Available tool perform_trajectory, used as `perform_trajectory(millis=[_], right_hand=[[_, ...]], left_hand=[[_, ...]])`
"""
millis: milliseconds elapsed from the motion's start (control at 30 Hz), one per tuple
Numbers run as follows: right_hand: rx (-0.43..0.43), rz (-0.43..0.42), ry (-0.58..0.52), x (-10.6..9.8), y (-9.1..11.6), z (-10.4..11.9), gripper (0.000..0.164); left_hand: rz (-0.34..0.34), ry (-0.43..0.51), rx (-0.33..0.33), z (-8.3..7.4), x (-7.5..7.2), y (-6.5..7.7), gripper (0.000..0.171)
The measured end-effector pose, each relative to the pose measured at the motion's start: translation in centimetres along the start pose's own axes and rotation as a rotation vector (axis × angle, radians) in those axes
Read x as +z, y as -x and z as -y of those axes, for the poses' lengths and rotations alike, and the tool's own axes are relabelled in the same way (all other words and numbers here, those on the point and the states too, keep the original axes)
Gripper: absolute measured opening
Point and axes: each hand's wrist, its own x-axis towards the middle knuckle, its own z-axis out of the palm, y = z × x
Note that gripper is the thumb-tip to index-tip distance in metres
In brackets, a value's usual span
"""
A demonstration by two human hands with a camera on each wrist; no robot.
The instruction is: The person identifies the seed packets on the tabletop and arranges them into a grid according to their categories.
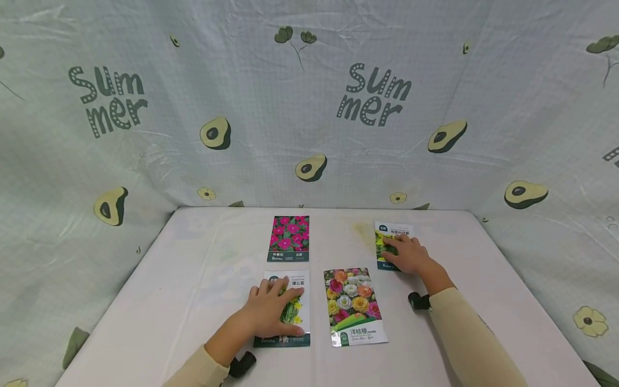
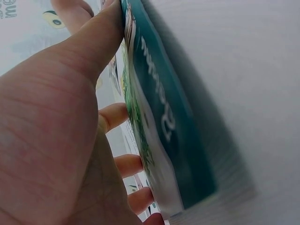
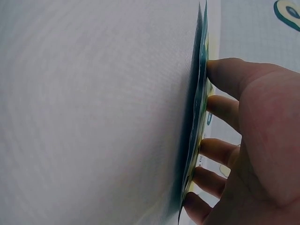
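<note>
Four flat seed packets would be several, all lying on a white table. My left hand (image 1: 268, 309) rests spread over a packet with yellow flowers and a dark green bottom band (image 1: 303, 279), fingertips and thumb touching its face. In the left wrist view that packet's green band (image 2: 173, 131) faces the camera. Farther back on the right, my right hand (image 1: 408, 253) touches another yellow-flower packet (image 1: 384, 228) with its fingertips, covering part of it. The right wrist view shows this packet edge-on (image 3: 199, 108), the fingers spread along its face.
Between the hands lies a packet with multicoloured roses-like blooms (image 1: 355, 306). A packet of pink flowers (image 1: 290, 234) lies behind the left hand. A pale cloth printed with avocados (image 1: 311, 167) hangs behind the table (image 1: 203, 252).
</note>
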Motion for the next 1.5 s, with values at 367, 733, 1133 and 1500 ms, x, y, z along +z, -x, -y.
perform_trajectory(millis=[367, 733, 1133, 1500], right_hand=[[-0.003, 0.009, -0.004, -0.28, -0.03, 0.02, 0.061], [0.003, 0.008, -0.005, -0.26, -0.03, 0.1, 0.061], [0.009, 0.007, -0.006, -0.07, -0.07, 0.04, 0.061], [-0.002, -0.003, -0.028, -0.13, 0.07, -0.03, 0.061]], left_hand=[[-0.006, 0.001, -0.016, -0.47, -0.49, 0.32, 0.095], [-0.005, -0.004, -0.021, -0.48, -0.42, 0.32, 0.095], [-0.019, -0.005, -0.013, -0.36, -0.28, 0.32, 0.096], [-0.025, 0.004, -0.009, -0.34, -0.07, 0.38, 0.094]])
